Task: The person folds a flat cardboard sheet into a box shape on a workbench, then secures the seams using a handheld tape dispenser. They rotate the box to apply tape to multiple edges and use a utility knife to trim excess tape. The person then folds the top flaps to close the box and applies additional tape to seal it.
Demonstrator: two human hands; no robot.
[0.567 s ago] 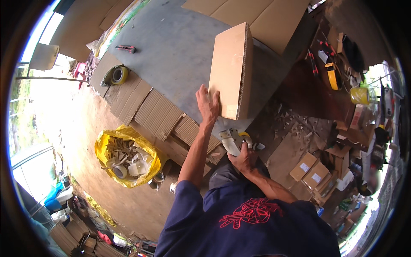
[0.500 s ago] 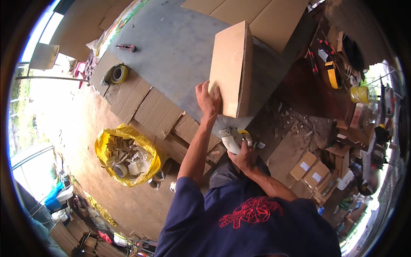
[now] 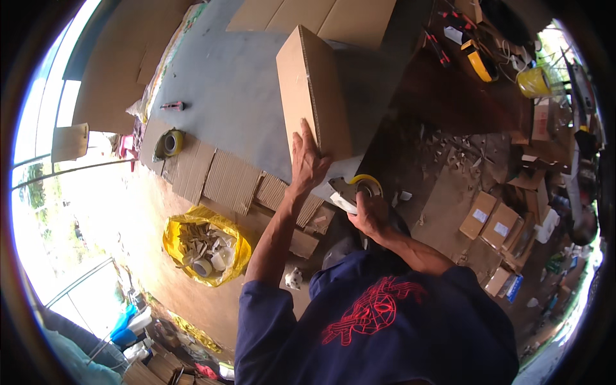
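A brown cardboard box (image 3: pixel 327 96) stands on the grey tabletop (image 3: pixel 224 83), one upright edge toward me. My left hand (image 3: pixel 309 160) presses against its near lower part, fingers stretched out along the cardboard and thumb apart. Just right of the box's near end, my right hand (image 3: pixel 371 217) is closed round a tape dispenser (image 3: pixel 346 192). A yellow-rimmed roll of tape sits in the dispenser. The grip under my right fingers is mostly hidden.
Flat cardboard (image 3: pixel 314 19) lies at the table's far side. A box cutter (image 3: pixel 172 106) and a tape roll (image 3: pixel 171 143) lie to the left. Below the table edge stands a yellow bag (image 3: pixel 242 253) of scraps. Small boxes (image 3: pixel 478 215) are stacked on the right.
The box has turned, showing more of its right face. My left hand has shifted onto its near edge. The dispenser has tilted in my right hand, and the whole view has swung.
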